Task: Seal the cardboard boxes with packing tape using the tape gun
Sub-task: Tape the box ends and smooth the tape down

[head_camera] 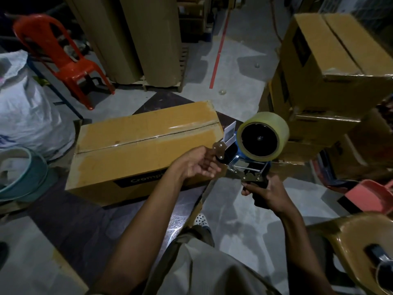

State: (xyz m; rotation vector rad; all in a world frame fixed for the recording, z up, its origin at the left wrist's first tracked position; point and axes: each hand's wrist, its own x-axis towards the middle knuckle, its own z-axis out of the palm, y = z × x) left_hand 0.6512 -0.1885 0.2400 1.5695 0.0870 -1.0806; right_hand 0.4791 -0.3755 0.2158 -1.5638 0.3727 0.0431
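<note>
While my right hand (265,192) grips the tape gun (244,165) by its handle, my left hand (197,165) steadies its nose just off the box's right end.

Right fingers are wrapped tight round the handle. Left fingers curl about the metal front plate, probably to free the tape end, though I cannot tell whether they pinch any tape. The roll (263,136) stands upright, facing me. The box (138,154) lies on the floor (212,60), flaps closed, and a glossy strip seems to run along its top seam. I judge the gun is being readied for another pass. More stacked boxes (319,60) wait to the right.
</note>
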